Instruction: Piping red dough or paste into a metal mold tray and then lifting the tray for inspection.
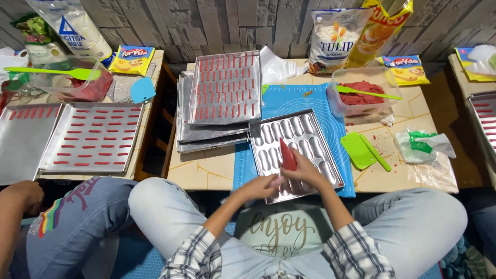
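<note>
Both hands [281,178] in a closed grip on the red piping bag [287,155], over the mould tray's near edge [305,192].

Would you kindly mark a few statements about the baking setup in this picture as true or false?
1. The right hand holds a red piping bag over the mould tray. True.
2. The mould tray rests on a yellow mat. False: it rests on a blue mat.
3. The stacked flat trays carry rows of red piped strips on top. True.
4. The clear tub of red batter holds a blue spatula. False: its spatula is green.
5. The left hand is lifted well clear of the piping bag. False: it is at the bag's lower end, beside the right hand.
</note>
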